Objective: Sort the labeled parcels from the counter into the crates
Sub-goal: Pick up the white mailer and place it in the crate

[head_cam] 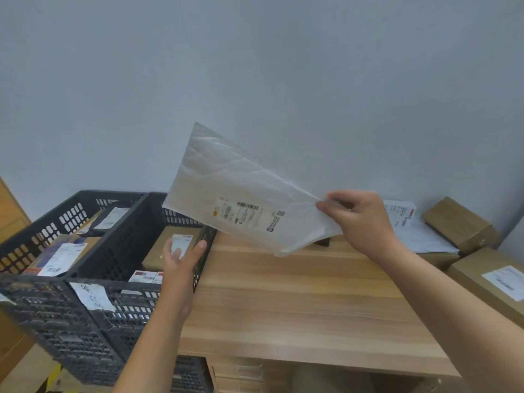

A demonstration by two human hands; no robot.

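A flat white mailer bag (226,188) with a barcode label hangs in the air above the counter's back left, tilted, label towards me. My right hand (360,219) pinches its right edge. My left hand (181,262) is open, fingers spread, over the right rim of the nearer dark crate (133,242), holding nothing. That crate holds a labelled brown box (158,251) and smaller parcels. A second dark crate (54,219) to its left holds several labelled parcels.
The wooden counter (297,302) lies under my arms. At the right stand a labelled cardboard box (487,282), a plain brown box (459,222) and a white labelled mailer (411,225) against the wall. A paper tag (90,296) hangs on the crate's front.
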